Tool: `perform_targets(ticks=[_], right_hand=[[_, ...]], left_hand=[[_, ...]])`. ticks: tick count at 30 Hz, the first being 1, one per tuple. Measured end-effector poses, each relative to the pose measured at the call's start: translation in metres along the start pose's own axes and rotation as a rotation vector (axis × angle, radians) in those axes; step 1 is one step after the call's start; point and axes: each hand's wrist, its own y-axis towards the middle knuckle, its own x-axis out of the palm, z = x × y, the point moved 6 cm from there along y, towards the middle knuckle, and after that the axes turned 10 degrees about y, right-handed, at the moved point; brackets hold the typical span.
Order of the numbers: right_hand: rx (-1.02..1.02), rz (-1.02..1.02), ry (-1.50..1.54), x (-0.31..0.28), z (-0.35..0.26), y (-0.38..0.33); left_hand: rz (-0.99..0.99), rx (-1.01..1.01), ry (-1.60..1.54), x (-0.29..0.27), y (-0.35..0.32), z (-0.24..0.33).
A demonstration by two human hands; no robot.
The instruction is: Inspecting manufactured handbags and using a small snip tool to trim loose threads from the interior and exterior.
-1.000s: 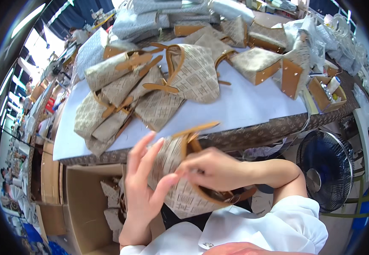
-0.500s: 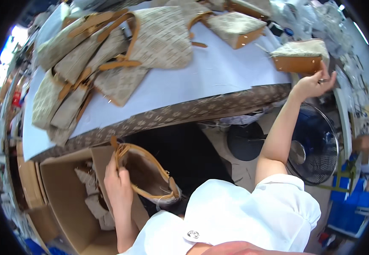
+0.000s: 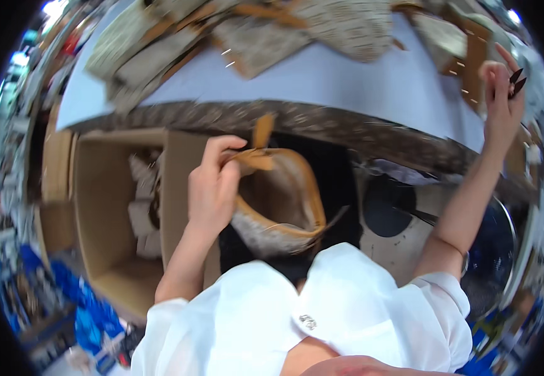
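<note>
My left hand (image 3: 212, 182) grips the upper rim of a beige patterned handbag (image 3: 266, 237) with tan leather trim, held above my dark lap. Its mouth gapes upward, showing a pale lining, and a tan strap end (image 3: 262, 130) stands up beside my fingers. At the far right, over the table's end, my right hand (image 3: 501, 106) is closed on small thread snips (image 3: 517, 84), their dark pointed blades sticking out to the right. Just left of that hand lies a beige bag with a tan base (image 3: 472, 59), blurred by motion.
Several similar bags (image 3: 347, 31) are heaped along the far side of the white-covered table (image 3: 372, 88). An open cardboard box (image 3: 118, 276) with beige pieces inside stands left of my lap. A floor fan (image 3: 491, 269) sits below my right arm.
The view has swung, so table and box appear shifted. My left hand has brought the handbag nearer the middle of my lap. Snip blades now show clearly in my right hand, farther right.
</note>
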Motion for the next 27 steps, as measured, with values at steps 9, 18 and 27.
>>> perform_targets(ticks=[9,18,27], right_hand=[[-0.286,-0.873,0.183,0.197,-0.072,-0.127],[-0.356,-0.750,0.266,0.217,-0.083,-0.118],[-0.647,-0.915,0.032,0.224,-0.096,-0.139]], left_hand=[[-0.126,0.053,-0.033,-0.006,-0.009,-0.020],[-0.058,0.264,-0.146,-0.002,-0.005,-0.020],[-0.064,0.247,-0.078,0.001,-0.006,-0.018]])
